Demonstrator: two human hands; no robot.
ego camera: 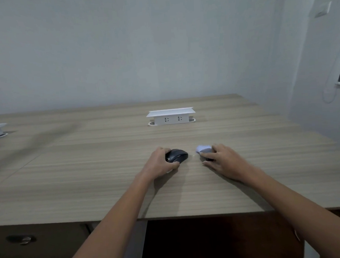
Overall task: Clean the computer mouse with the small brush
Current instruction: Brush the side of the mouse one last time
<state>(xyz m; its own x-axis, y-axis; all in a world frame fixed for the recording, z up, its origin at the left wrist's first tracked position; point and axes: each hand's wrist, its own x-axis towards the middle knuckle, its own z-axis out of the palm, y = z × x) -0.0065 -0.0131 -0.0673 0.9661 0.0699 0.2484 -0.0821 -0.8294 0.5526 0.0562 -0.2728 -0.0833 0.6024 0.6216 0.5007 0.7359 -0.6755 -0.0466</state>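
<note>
Black mouse [176,155] sits on the desk [88,172], left hand [160,162] clasped round it. Right hand [222,159] pinches the pale-tufted brush [204,149] just past its fingertips. Judged step: pickup; next, bring bristles onto the mouse.

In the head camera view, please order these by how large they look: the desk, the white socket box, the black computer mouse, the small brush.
1. desk, by far the largest.
2. white socket box, though it stands farther from the camera.
3. black computer mouse.
4. small brush; the right hand partly covers it, so its full size is unsure.
</note>
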